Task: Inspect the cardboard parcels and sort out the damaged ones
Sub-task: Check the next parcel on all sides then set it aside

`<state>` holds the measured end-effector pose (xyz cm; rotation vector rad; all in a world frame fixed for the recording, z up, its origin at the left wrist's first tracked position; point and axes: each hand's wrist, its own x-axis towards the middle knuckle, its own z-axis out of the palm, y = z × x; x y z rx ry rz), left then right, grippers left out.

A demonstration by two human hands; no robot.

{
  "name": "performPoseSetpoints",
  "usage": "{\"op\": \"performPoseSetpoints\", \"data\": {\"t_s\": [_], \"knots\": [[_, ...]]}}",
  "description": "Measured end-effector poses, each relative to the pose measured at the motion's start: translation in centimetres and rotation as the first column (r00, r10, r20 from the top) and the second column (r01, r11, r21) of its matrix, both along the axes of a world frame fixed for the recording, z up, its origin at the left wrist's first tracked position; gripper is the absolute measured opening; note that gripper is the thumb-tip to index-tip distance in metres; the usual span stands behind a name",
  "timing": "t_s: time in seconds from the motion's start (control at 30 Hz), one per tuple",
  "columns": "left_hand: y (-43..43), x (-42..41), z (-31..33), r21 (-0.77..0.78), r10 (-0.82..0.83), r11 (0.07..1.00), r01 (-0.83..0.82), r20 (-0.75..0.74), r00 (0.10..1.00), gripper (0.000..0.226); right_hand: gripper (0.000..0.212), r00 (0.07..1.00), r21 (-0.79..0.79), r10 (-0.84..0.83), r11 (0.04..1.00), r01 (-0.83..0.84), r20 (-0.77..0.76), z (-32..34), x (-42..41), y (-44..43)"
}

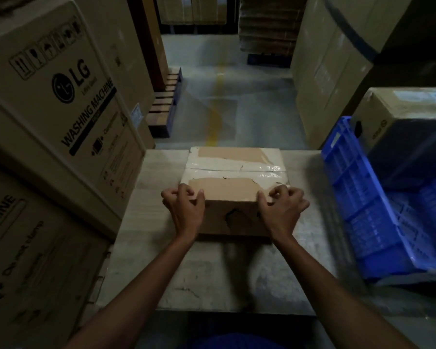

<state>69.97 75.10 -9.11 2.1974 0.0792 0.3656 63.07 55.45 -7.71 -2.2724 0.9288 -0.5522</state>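
— Cardboard, brown, with glossy tape across the lid: is that the parcel?

— Yes. It lies flat on the pale counter, towards the far edge, about midway between the two sides.

— What are the hands doing?

— Both grip it at the near end. The left hand is at the near left corner, with its fingers curled over the top edge and its thumb lying along the lid. The right hand is at the near right corner, its fingers bent tightly over the top edge.

— Is either hand spread flat?

— No, the fingers of both are hooked round the cardboard.

— Is it lifted?

— I cannot tell. A dark shadow runs under its near edge.

— What state is the parcel in?

— The pale outer layer on the lid is torn in ragged strips on both sides of the tape. The near side has a dark tear between the two wrists.

— What lies around it?

— A blue plastic crate sits tilted at the right end of the counter, and a cardboard box is at its far end. Whether the box is inside the crate, I cannot tell. Big washing machine cartons are stacked against the left side. The floor beyond is grey, with a yellow line on it.
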Motion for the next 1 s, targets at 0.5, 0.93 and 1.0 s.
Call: {"op": "performPoseSetpoints", "data": {"t_s": [0.5, 0.93, 1.0], "knots": [[0.7, -0.5, -1.9, 0.651, -0.417, 0.55, 0.523, -0.329, 0.848, 0.077, 0.074, 0.793, -0.198, 0.458, 0.802, -0.564, -0.401, -4.1, 0.2, 5.8], [0.2, 3.9, -1.7, 0.659, -0.463, 0.416, 0.627, -0.44, 0.769, 0.083, 0.064, 0.617, -0.148, 0.522, 0.68, -0.718, -0.589, -3.6, 3.8, 4.5], [0.0, 4.2, -1.1, 0.66, -0.455, 0.397, 0.637, -0.461, 0.761, 0.072, 0.064, 0.589, -0.113, 0.547, 0.669, -0.734, -0.595, -3.3, 4.2, 4.0]]}}
